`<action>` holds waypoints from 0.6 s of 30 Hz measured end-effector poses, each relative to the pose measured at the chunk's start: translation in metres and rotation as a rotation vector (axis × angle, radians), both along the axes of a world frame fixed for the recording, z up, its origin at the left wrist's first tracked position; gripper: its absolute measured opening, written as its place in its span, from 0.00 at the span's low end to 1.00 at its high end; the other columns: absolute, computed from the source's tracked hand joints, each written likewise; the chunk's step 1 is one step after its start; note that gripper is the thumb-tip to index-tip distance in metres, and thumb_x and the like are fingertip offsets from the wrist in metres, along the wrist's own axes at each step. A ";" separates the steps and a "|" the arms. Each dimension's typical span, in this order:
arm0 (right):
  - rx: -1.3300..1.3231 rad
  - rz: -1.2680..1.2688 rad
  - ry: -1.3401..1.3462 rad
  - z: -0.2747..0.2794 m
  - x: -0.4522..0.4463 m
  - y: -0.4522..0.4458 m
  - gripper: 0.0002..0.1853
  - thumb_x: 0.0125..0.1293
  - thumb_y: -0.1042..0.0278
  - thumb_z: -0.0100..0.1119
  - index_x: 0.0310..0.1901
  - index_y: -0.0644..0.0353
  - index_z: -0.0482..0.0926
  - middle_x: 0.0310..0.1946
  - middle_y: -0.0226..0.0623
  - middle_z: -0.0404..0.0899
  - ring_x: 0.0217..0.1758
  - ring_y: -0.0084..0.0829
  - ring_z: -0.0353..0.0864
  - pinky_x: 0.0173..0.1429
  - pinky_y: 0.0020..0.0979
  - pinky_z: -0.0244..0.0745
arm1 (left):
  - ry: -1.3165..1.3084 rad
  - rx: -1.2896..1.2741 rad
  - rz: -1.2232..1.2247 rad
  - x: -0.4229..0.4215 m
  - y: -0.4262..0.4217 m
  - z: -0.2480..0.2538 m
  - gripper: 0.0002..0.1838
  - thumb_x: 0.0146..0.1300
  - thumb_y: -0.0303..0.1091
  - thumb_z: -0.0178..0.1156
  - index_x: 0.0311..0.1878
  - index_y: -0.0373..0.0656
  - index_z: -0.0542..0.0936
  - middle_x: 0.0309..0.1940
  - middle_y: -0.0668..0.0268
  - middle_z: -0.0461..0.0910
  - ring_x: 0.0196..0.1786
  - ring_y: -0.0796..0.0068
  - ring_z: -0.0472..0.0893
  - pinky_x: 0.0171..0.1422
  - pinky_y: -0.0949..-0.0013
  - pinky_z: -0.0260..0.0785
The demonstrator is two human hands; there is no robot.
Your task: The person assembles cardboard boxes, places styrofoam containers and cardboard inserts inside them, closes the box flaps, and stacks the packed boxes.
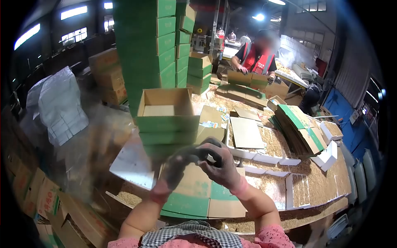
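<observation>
Probably for easy reach, the flattened carton (187, 203) lies near us, beneath our curled left hand (177, 167) and right hand (221, 164), whose grasp, if any, we cannot tell.

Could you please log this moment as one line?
left hand: raised, blurred | right hand: curled, near left | below: green-and-brown cardboard | ahead: open-topped box | grip: unclear

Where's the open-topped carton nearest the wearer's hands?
In the head view, the open-topped carton sits just left of centre, beyond the gloved left hand and in front of the tall stack of green cartons.
</observation>
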State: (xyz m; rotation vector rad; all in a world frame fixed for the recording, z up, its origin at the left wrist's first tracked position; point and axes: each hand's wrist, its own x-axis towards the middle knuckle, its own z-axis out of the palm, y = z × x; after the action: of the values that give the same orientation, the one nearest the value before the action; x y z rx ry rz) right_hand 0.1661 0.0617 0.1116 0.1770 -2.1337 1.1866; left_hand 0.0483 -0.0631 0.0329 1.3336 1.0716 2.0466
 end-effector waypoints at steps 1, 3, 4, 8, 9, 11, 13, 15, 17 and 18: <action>0.109 -0.012 0.027 0.001 0.000 0.003 0.16 0.62 0.61 0.65 0.40 0.67 0.77 0.33 0.40 0.74 0.36 0.32 0.75 0.39 0.29 0.71 | -0.041 -0.070 0.022 -0.003 -0.001 -0.002 0.16 0.70 0.30 0.49 0.58 0.37 0.75 0.56 0.59 0.76 0.60 0.65 0.74 0.65 0.67 0.64; 0.197 -0.036 0.003 -0.008 0.006 0.014 0.09 0.59 0.74 0.60 0.41 0.65 0.78 0.34 0.37 0.76 0.37 0.29 0.76 0.42 0.30 0.72 | -0.202 -0.195 0.026 0.002 -0.007 0.008 0.21 0.65 0.28 0.56 0.61 0.37 0.73 0.56 0.59 0.76 0.58 0.65 0.75 0.65 0.68 0.65; -0.106 -0.127 -0.033 -0.028 0.013 0.025 0.09 0.61 0.78 0.55 0.43 0.66 0.78 0.36 0.34 0.78 0.41 0.24 0.76 0.48 0.28 0.72 | -0.138 -0.224 0.002 -0.010 -0.017 -0.007 0.23 0.64 0.31 0.58 0.62 0.38 0.72 0.58 0.60 0.74 0.59 0.66 0.74 0.65 0.68 0.65; -0.225 -0.651 -0.112 -0.138 0.065 0.142 0.13 0.70 0.67 0.50 0.49 0.66 0.77 0.41 0.40 0.80 0.43 0.30 0.76 0.53 0.30 0.71 | -0.116 -0.716 0.477 -0.095 -0.037 -0.141 0.31 0.66 0.44 0.58 0.67 0.38 0.66 0.64 0.60 0.69 0.61 0.67 0.73 0.65 0.67 0.65; -0.243 -0.666 -0.394 -0.184 0.087 0.165 0.21 0.73 0.59 0.50 0.58 0.67 0.71 0.46 0.41 0.77 0.52 0.29 0.74 0.58 0.28 0.68 | -0.148 -0.767 0.546 -0.105 -0.037 -0.184 0.33 0.66 0.48 0.58 0.67 0.37 0.66 0.64 0.58 0.69 0.61 0.65 0.73 0.64 0.66 0.66; -0.369 -0.895 -0.552 -0.336 0.113 0.205 0.29 0.69 0.51 0.54 0.60 0.69 0.66 0.52 0.58 0.72 0.56 0.52 0.72 0.62 0.42 0.66 | -0.136 -0.859 0.675 -0.108 -0.028 -0.264 0.36 0.64 0.54 0.57 0.66 0.34 0.67 0.63 0.54 0.69 0.60 0.62 0.73 0.62 0.63 0.68; -0.227 -0.906 -0.801 -0.334 0.111 0.159 0.46 0.66 0.41 0.54 0.66 0.79 0.53 0.60 0.71 0.63 0.65 0.62 0.63 0.69 0.44 0.61 | 0.556 -1.340 1.066 -0.083 -0.007 -0.285 0.40 0.62 0.59 0.58 0.65 0.33 0.68 0.62 0.50 0.70 0.60 0.58 0.74 0.60 0.60 0.68; -0.419 -0.724 -0.263 -0.279 0.118 0.130 0.31 0.66 0.65 0.50 0.66 0.76 0.57 0.61 0.63 0.65 0.67 0.54 0.64 0.70 0.40 0.61 | 0.316 -1.339 0.721 -0.055 -0.025 -0.179 0.41 0.61 0.57 0.60 0.67 0.32 0.65 0.62 0.46 0.70 0.62 0.51 0.71 0.64 0.61 0.65; -0.269 -0.820 0.048 -0.231 0.115 0.140 0.28 0.63 0.73 0.46 0.65 0.72 0.59 0.60 0.58 0.67 0.66 0.50 0.66 0.68 0.38 0.62 | 0.029 -0.836 0.705 -0.035 -0.036 -0.137 0.41 0.61 0.40 0.65 0.71 0.34 0.56 0.65 0.49 0.67 0.65 0.56 0.69 0.69 0.63 0.60; -0.312 -0.827 0.034 -0.210 0.119 0.151 0.30 0.63 0.74 0.47 0.68 0.70 0.58 0.62 0.52 0.66 0.68 0.42 0.65 0.70 0.35 0.59 | 0.023 -0.548 0.736 -0.032 -0.039 -0.120 0.42 0.59 0.31 0.65 0.73 0.35 0.53 0.70 0.52 0.60 0.69 0.61 0.64 0.72 0.65 0.56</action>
State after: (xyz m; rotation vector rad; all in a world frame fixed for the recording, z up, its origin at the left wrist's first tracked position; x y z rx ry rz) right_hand 0.2848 0.2128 -0.0986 -0.7463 -1.6673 0.9583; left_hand 0.0163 -0.1023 -0.0872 0.7309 2.1746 1.9361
